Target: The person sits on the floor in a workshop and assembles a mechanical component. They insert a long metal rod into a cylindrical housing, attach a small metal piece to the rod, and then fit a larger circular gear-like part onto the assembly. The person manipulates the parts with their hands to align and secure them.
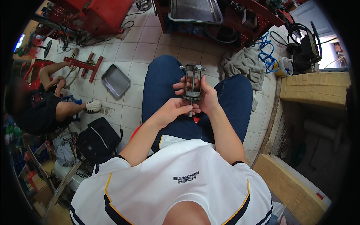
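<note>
Above my lap, between my knees, I hold a metal puller-like tool (193,80). It has upright rods like a cage, a ring-shaped plate below, bolts at its far end and a threaded bolt (191,109) pointing toward me. My right hand (208,95) is closed round the cage from behind; its thumb lies on the right side and its fingertips show at the left. My left hand (177,109) is closed at the near end, thumb and fingers pinching the bolt just below the plate. Its other fingers are partly hidden.
A grey metal tray (116,81) lies on the tiled floor, near a red metal stand (87,66). A seated person (41,101) is at the left, beside a black bag (99,139). Ahead stands a red workbench (162,18); grey cloth (243,67) and a blue hose (267,56) lie right.
</note>
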Demonstrator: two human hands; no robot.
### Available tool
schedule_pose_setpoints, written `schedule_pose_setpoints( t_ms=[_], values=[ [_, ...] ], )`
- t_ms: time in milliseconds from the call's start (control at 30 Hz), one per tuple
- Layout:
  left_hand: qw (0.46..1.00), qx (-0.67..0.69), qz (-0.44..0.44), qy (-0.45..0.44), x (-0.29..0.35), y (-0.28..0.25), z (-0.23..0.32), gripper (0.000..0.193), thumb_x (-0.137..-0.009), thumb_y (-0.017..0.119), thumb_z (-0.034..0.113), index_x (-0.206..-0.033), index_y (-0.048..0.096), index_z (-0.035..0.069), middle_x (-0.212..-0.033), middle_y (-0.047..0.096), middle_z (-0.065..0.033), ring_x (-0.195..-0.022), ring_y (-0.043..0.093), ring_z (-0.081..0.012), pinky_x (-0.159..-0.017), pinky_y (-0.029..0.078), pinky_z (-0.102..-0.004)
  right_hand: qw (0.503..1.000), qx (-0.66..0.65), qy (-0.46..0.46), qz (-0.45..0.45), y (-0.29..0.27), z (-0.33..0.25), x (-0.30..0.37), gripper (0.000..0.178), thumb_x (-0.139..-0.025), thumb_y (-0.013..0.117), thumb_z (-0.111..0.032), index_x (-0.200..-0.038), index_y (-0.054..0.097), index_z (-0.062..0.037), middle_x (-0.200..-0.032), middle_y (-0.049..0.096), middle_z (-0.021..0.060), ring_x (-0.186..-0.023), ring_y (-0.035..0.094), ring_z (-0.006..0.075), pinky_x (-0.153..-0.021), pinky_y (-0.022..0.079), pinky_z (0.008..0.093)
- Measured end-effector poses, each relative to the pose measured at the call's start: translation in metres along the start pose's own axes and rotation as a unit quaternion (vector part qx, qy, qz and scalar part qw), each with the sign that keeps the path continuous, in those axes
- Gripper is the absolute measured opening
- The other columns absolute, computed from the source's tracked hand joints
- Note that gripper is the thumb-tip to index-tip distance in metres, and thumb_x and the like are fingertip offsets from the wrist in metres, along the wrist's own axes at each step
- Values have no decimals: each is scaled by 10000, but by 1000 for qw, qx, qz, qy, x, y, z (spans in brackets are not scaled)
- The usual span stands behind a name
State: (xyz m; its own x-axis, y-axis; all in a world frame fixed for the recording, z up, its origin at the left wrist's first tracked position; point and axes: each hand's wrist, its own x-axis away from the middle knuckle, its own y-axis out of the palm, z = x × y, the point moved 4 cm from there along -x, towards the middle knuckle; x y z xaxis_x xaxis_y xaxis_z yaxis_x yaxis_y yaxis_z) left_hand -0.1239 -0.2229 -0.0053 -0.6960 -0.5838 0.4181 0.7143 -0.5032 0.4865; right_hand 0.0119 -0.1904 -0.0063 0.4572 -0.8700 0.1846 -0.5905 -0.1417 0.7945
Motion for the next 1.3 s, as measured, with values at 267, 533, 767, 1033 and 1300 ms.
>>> schedule_pose_setpoints(
  t_ms=[267, 533, 767, 1033, 1300],
  values=[
    [997, -47, 33, 42, -1, 0, 0, 749, -862, 766, 508, -1353, 508, 4, -1253, 638, -115, -1155, 608, -193, -1016, 455, -334, 997, 64, -43, -17, -1, -5, 1, 733, -1045, 249, -608, -1358, 496, 7, -1306, 610, 240, -1160, 640, 324, -1016, 508, 456],
    [954, -101, 148, 239, -9, -1, 28, 1146, -825, 664, 712, -1584, 146, 29, -1577, 301, -175, -1477, 310, -330, -1171, 303, -435, 955, 228, -187, 15, 19, -46, 6, 708, -1041, 335, -597, -1387, 500, -2, -1336, 613, 177, -1216, 608, 268, -1070, 447, 409],
    [965, -43, 59, 253, -113, 5, 124, 962, -892, 524, 748, -1535, 317, 64, -1481, 465, -106, -1376, 457, -230, -1123, 370, -401, 759, 550, -312, 158, 9, -122, -46, 512, -1090, 353, -428, -1356, 558, -42, -1460, 476, 162, -1363, 403, 342, -1124, 306, 445],
    [958, -76, 36, 273, -238, -35, 122, 526, -885, 746, 504, -1154, 613, 72, -1048, 672, -28, -1009, 634, -161, -908, 488, -332, 777, 525, -288, 196, -84, -166, -85, 488, -1091, 394, -378, -1363, 577, -17, -1508, 421, 151, -1424, 324, 273, -1159, 272, 388],
    [858, -361, 204, 304, -260, -44, 134, 236, -869, 790, 227, -908, 632, 56, -829, 677, -33, -732, 663, -141, -687, 537, -308, 868, 307, -277, 274, -148, -201, -72, 340, -1045, 565, -235, -1286, 595, 3, -1163, 682, 112, -1011, 645, 151, -914, 502, 297]
  ],
)
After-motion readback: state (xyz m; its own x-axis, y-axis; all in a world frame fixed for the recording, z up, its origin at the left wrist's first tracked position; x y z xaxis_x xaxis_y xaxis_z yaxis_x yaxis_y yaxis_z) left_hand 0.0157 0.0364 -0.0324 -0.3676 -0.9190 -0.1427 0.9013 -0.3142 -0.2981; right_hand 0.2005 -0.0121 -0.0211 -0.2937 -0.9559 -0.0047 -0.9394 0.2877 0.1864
